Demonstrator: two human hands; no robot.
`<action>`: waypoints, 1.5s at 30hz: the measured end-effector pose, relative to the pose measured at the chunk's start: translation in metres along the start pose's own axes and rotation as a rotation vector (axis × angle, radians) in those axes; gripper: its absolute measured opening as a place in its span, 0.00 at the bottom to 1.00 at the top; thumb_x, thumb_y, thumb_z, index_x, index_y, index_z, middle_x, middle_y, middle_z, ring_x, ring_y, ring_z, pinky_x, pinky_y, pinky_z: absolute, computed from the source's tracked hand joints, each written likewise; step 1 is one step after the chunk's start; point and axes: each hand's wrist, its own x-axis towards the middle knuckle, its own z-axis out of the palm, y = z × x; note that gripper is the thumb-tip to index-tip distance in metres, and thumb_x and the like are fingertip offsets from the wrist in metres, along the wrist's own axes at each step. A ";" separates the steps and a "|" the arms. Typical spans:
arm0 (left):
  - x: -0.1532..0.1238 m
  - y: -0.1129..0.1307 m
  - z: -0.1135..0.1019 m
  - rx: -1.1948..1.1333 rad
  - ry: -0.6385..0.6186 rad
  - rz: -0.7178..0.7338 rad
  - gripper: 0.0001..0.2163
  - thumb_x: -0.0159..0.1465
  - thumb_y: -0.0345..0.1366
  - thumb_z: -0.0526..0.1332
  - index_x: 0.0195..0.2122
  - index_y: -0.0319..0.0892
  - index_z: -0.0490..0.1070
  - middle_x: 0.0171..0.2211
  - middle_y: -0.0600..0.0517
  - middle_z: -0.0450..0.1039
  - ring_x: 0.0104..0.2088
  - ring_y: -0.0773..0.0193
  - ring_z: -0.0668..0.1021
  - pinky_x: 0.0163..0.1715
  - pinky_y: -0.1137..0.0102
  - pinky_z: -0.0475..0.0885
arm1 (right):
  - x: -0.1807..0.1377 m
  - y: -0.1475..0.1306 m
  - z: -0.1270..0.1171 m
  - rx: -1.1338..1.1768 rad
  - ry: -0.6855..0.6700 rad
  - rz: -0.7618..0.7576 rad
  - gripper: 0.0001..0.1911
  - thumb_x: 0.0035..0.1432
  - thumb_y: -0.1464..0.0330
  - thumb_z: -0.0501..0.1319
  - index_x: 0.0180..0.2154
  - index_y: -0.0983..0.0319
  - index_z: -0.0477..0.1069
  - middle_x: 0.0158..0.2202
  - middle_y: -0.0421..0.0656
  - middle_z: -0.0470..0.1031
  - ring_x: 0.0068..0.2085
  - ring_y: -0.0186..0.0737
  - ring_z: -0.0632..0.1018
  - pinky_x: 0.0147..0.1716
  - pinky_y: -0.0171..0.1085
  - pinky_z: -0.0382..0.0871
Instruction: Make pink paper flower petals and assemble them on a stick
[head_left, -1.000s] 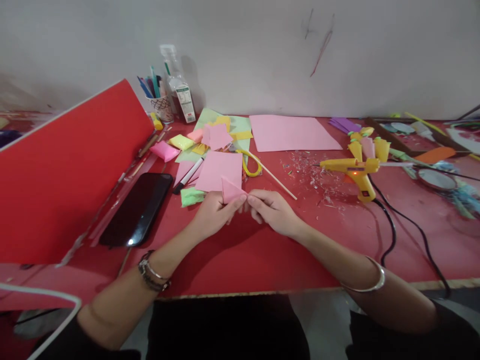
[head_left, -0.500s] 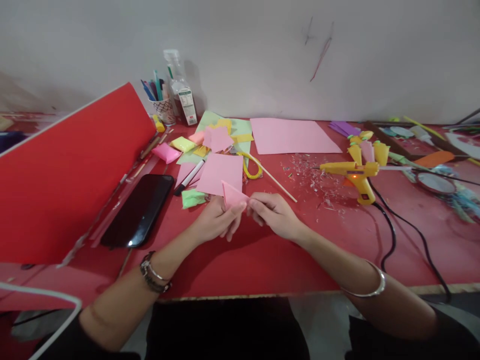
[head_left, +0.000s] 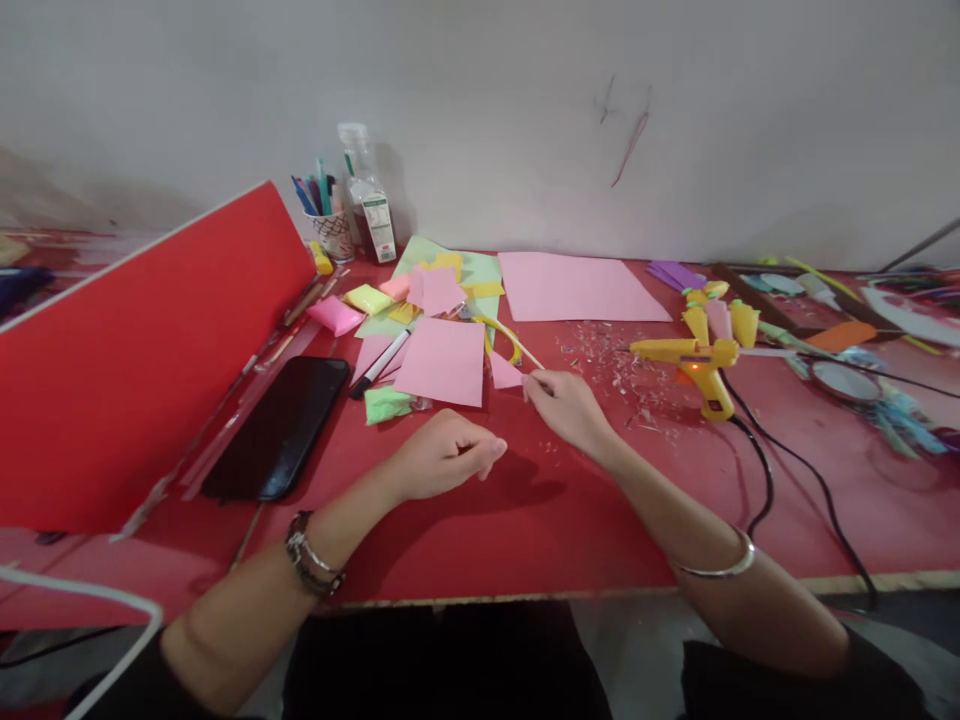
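My right hand point(head_left: 568, 405) pinches a small folded piece of pink paper point(head_left: 505, 373) by its right end, just above the table. The paper's pointed part sticks out to the left of the fingertips. Nearer the table's front edge, my left hand point(head_left: 450, 455) hovers with its fingers curled in and the thumb laid over them; nothing shows in it. A square pink sheet point(head_left: 441, 360) lies beyond the left hand. Yellow-handled scissors point(head_left: 516, 347) and a thin wooden stick point(head_left: 525, 345) lie behind the pinched paper, partly covered.
A phone point(head_left: 281, 430) and a tilted red board point(head_left: 150, 370) are at the left. To the right sits a yellow glue gun point(head_left: 697, 370), its cord trailing forward, beside paper scraps point(head_left: 622, 370). A pen cup point(head_left: 332, 235) and a bottle point(head_left: 375, 215) stand by the wall.
Both hands held the pink paper together before. Now the left hand has let go and drawn back toward me, while the right hand has carried the paper slightly right and away.
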 end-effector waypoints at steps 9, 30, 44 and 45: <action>0.004 0.003 -0.005 0.537 0.065 0.099 0.12 0.58 0.38 0.52 0.20 0.40 0.66 0.18 0.55 0.67 0.21 0.69 0.67 0.23 0.73 0.58 | -0.001 0.000 0.001 -0.008 0.057 -0.010 0.18 0.50 0.62 0.49 0.14 0.61 0.46 0.13 0.36 0.47 0.18 0.28 0.53 0.18 0.32 0.42; -0.011 0.005 -0.044 1.242 0.699 0.103 0.08 0.58 0.30 0.54 0.28 0.41 0.73 0.26 0.52 0.74 0.29 0.63 0.73 0.28 0.70 0.67 | -0.006 -0.006 0.004 0.172 0.269 -0.297 0.06 0.48 0.65 0.55 0.29 0.61 0.60 0.23 0.37 0.60 0.24 0.32 0.63 0.25 0.32 0.58; -0.039 0.027 -0.001 0.645 0.115 0.255 0.08 0.59 0.34 0.54 0.37 0.42 0.70 0.35 0.52 0.72 0.34 0.68 0.73 0.33 0.74 0.69 | -0.056 -0.020 -0.033 -0.259 -0.127 -0.874 0.11 0.56 0.74 0.52 0.30 0.60 0.73 0.43 0.45 0.68 0.42 0.39 0.66 0.41 0.38 0.63; -0.039 0.025 -0.002 0.599 0.060 0.196 0.11 0.59 0.36 0.54 0.42 0.42 0.68 0.39 0.50 0.71 0.39 0.67 0.72 0.37 0.73 0.69 | -0.062 -0.016 -0.033 -0.266 -0.142 -0.854 0.11 0.56 0.74 0.51 0.30 0.60 0.72 0.43 0.45 0.69 0.41 0.39 0.67 0.40 0.38 0.63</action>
